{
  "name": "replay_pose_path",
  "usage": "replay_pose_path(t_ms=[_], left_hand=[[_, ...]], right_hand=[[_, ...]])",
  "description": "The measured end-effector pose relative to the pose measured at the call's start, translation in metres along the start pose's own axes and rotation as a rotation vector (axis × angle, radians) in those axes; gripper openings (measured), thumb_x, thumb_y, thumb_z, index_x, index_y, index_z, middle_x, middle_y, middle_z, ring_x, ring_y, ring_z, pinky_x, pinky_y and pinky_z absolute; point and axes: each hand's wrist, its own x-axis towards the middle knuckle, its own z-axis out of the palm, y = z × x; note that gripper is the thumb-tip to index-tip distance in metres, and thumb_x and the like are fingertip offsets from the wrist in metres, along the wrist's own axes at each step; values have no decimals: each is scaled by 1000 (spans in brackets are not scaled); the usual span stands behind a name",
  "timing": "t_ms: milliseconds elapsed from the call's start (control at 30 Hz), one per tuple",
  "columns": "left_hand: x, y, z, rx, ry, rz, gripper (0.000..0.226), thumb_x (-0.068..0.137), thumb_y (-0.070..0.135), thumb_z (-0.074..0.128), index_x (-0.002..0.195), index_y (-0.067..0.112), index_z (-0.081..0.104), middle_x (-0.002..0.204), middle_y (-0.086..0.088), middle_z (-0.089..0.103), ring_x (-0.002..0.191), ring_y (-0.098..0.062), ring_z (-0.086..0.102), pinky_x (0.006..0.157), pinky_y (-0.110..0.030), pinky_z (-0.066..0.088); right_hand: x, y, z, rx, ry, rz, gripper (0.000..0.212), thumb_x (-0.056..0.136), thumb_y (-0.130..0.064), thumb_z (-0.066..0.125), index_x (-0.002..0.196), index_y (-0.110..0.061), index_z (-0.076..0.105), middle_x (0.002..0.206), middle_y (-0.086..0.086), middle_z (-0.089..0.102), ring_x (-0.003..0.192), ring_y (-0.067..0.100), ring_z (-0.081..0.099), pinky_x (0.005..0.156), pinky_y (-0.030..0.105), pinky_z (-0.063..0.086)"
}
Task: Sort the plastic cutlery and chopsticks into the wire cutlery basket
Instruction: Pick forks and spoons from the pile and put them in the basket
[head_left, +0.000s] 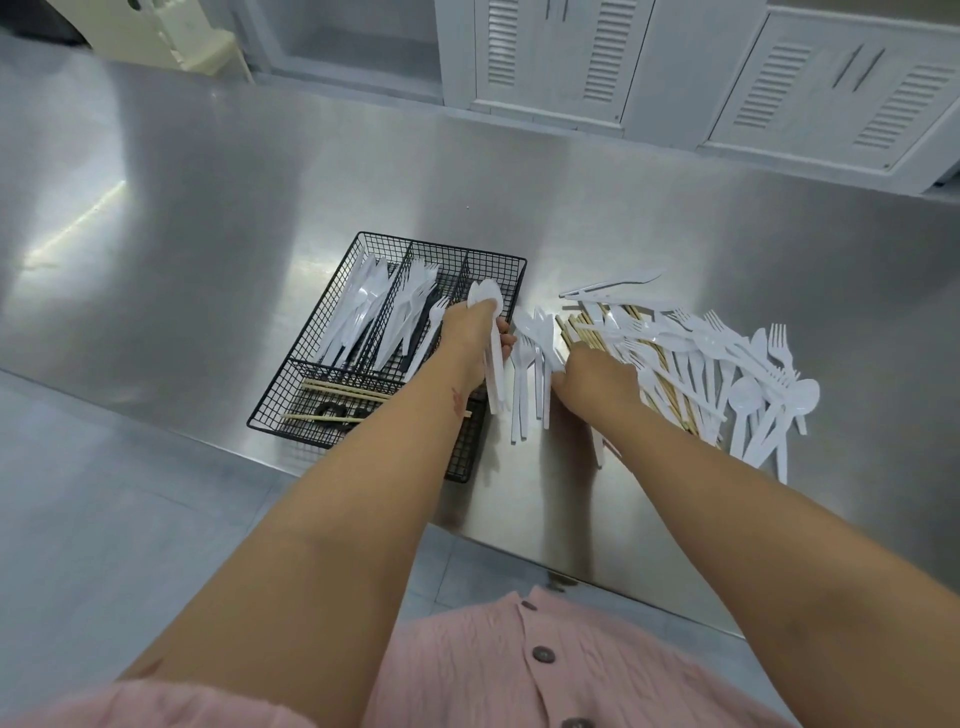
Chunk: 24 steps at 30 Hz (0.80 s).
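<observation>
A black wire cutlery basket (332, 244) sits on the steel table. Its far compartments hold white plastic knives (358, 306) and forks (415, 306). Wooden chopsticks (337, 389) lie across its near compartment. My left hand (470, 338) hovers over the basket's right compartment, shut on a few white plastic spoons (485, 299). My right hand (597, 379) rests palm down on the left side of a loose pile of white cutlery and chopsticks (727, 364), fingers curled over pieces. A few forks and knives (530, 364) lie between my hands.
The steel table (208, 208) ends in a near edge running diagonally below the basket. White louvred cabinets (571, 57) stand behind the table. Two knives (613, 283) lie apart at the pile's far side.
</observation>
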Motion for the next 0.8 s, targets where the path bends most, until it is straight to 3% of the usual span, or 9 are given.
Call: replay_pose_path(t_ms=[200, 300, 400, 500, 567, 700, 800], left_hand=[[3, 1, 12, 41, -42, -29, 40, 96, 26, 57, 126, 0, 56, 75, -6, 53, 51, -15, 51, 43, -20, 45], [2, 0, 23, 61, -63, -7, 58, 92, 41, 63, 136, 6, 50, 90, -6, 58, 61, -16, 57, 53, -26, 49], [-2, -4, 34, 39, -104, 10, 73, 89, 48, 66, 143, 6, 40, 101, -6, 56, 73, -17, 58, 61, -28, 52], [-6, -11, 47, 11, -143, 11, 48, 89, 40, 69, 123, 11, 52, 101, -9, 63, 82, -23, 62, 66, -30, 53], [-10, -16, 57, -2, -163, -1, 27, 94, 26, 64, 115, 9, 58, 94, -10, 66, 76, -23, 64, 60, -28, 53], [-22, -25, 80, -1, -185, -50, 43, 97, 12, 54, 138, 4, 45, 89, -9, 69, 76, -26, 65, 78, -41, 57], [-30, -31, 97, 33, -204, -68, 36, 100, 15, 51, 134, 4, 49, 86, -6, 65, 73, -19, 63, 74, -35, 55]], right_hand=[[-4, 8, -12, 119, 105, -40, 22, 97, -35, 48, 103, -14, 54, 93, 4, 63, 91, 28, 63, 85, 39, 43], [-10, 13, -19, 273, 106, -84, 16, 98, -34, 50, 96, -17, 51, 81, 0, 61, 78, 23, 61, 78, 41, 50], [-17, 20, -26, 342, 105, -135, 17, 97, -34, 52, 99, -17, 52, 84, 1, 62, 76, 21, 60, 71, 39, 51], [-25, 31, -28, 321, 92, -188, 18, 96, -36, 53, 100, -18, 52, 85, -1, 62, 77, 19, 60, 72, 40, 52], [-31, 40, -28, 324, 77, -176, 19, 95, -37, 54, 100, -19, 53, 85, -2, 63, 78, 19, 60, 72, 38, 52], [-42, 65, -31, 388, 66, -98, 22, 92, -42, 55, 96, -20, 56, 83, -3, 62, 76, 17, 58, 66, 32, 46], [-47, 91, -34, 409, 115, 4, 23, 95, -42, 50, 97, -19, 55, 83, -3, 62, 75, 18, 58, 63, 31, 44]])
